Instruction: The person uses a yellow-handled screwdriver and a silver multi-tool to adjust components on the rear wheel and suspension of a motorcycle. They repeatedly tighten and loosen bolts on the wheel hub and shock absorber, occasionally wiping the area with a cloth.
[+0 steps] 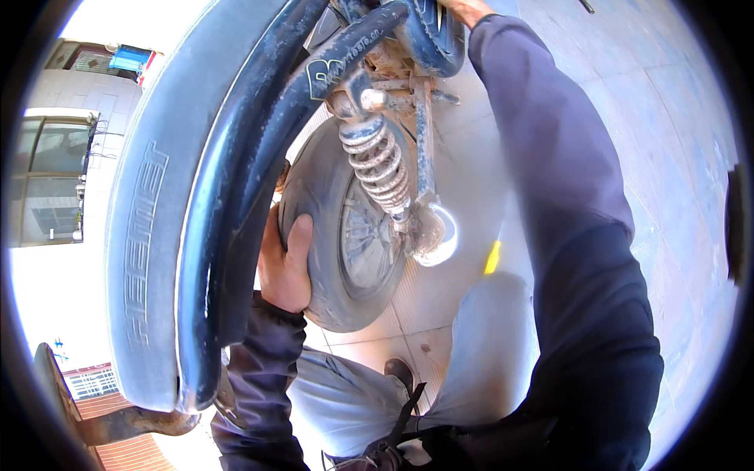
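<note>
My left hand (287, 263) grips the dusty black rear tyre (349, 306) of a motorbike or scooter, thumb against its side and the other fingers hidden behind it. Above the wheel, a rusty coil-spring shock absorber (373, 161) runs down to the hub. A long dark seat (153, 235) with a thick black frame tube (290, 102) beside it fills the left. My right arm stretches far forward along the right side. Only a little of my right hand (467, 9) shows at the top edge, by a black part (432, 39) of the bike; its fingers are out of sight.
On the tiled floor (667, 141) lies a tool with a yellow handle (493, 257), close to my right knee. A rusty bar (137, 424) sticks out past the seat's end. A dark object (737, 224) stands at the far right rim. Windows (51, 180) show at left.
</note>
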`<state>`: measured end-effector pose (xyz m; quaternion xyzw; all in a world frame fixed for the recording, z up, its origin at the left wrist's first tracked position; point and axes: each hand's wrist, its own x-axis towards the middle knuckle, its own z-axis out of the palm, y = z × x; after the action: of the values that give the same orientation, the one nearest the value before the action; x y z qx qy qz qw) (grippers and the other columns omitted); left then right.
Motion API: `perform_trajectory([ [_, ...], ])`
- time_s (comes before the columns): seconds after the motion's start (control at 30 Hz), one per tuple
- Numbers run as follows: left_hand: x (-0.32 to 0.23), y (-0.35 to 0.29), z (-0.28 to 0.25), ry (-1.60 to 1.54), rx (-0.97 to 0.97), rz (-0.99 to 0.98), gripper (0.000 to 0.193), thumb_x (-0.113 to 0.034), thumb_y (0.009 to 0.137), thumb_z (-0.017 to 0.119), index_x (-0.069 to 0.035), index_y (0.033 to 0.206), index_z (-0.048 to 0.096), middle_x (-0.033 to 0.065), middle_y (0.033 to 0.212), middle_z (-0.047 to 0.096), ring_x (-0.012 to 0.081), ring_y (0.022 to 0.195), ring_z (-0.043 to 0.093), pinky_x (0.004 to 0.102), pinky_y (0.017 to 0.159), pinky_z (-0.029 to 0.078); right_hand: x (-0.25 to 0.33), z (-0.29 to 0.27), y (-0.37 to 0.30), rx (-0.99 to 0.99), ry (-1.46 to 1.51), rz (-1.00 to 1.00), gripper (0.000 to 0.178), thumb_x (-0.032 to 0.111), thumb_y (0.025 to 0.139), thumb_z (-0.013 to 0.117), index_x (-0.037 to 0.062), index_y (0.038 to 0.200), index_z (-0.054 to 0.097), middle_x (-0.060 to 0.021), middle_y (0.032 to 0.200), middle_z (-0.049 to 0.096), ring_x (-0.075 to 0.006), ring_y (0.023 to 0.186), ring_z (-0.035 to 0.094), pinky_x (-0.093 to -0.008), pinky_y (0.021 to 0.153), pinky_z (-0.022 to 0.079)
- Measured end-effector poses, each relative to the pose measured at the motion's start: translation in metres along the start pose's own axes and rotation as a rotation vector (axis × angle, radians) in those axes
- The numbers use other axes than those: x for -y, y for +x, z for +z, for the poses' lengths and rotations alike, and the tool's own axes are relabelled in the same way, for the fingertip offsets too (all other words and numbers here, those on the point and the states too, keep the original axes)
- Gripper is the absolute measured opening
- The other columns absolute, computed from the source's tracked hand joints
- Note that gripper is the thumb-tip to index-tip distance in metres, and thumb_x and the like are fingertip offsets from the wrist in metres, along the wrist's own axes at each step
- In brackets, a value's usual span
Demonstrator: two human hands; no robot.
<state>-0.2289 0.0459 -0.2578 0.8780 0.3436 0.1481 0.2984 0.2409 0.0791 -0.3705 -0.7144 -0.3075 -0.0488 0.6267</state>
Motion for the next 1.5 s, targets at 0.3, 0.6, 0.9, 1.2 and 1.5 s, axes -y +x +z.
perform_trajectory([
  [0.3, 0.0, -0.001, 0.001, -0.046, -0.046, -0.002, 0.052, -0.039, 0.09, 0.053, 0.006, 0.116, 0.052, 0.0216, 0.101, 0.063, 0.0276, 0.095, 0.06, 0.0341, 0.086, 0.044, 0.025, -0.165, -0.131, -0.065, 1.036, 0.235, 0.038, 0.029, 0.093, 0.052, 0.0019, 0.119, 0.051, -0.0116, 0.114, 0.062, -0.0236, 0.101, 0.061, -0.0399, 0.096, 0.044],
  [0.6, 0.006, 0.0, 0.002, -0.002, -0.078, 0.006, 0.054, -0.043, 0.089, 0.053, 0.007, 0.11, 0.055, 0.024, 0.098, 0.063, 0.0325, 0.093, 0.06, 0.0361, 0.085, 0.043, 0.093, -0.191, -0.277, 0.054, 1.18, 0.404, 0.032, 0.02, 0.096, 0.043, 0.0017, 0.121, 0.047, -0.0123, 0.107, 0.056, -0.0245, 0.095, 0.056, -0.0385, 0.077, 0.049],
  [0.9, 0.021, 0.004, 0.001, 0.021, -0.059, -0.016, 0.061, -0.047, 0.089, 0.051, 0.01, 0.111, 0.055, 0.02, 0.102, 0.062, 0.0251, 0.092, 0.057, 0.0325, 0.087, 0.042, 0.083, -0.155, -0.406, -0.032, 0.969, 0.791, 0.033, 0.024, 0.093, 0.048, -0.0006, 0.113, 0.053, -0.0144, 0.101, 0.06, -0.0249, 0.088, 0.059, -0.0357, 0.074, 0.047],
  [1.2, 0.023, 0.007, 0.002, 0.04, -0.103, 0.026, 0.073, -0.059, 0.08, 0.053, 0.005, 0.116, 0.056, 0.0275, 0.111, 0.06, 0.0419, 0.107, 0.055, 0.0397, 0.094, 0.04, 0.143, -0.1, -0.521, -0.024, 0.912, 1.329, 0.04, 0.029, 0.091, 0.049, -0.0043, 0.11, 0.057, -0.0182, 0.104, 0.061, -0.0278, 0.095, 0.058, -0.0363, 0.082, 0.044],
  [1.5, 0.037, 0.01, 0.001, 0.025, -0.125, 0.062, 0.076, -0.062, 0.08, 0.049, 0.002, 0.121, 0.056, 0.0256, 0.115, 0.059, 0.0409, 0.107, 0.055, 0.0395, 0.098, 0.038, 0.183, -0.012, -0.507, -0.096, 0.463, 1.295, 0.044, 0.034, 0.092, 0.047, -0.0049, 0.111, 0.055, -0.0208, 0.106, 0.061, -0.0283, 0.095, 0.059, -0.0371, 0.084, 0.045],
])
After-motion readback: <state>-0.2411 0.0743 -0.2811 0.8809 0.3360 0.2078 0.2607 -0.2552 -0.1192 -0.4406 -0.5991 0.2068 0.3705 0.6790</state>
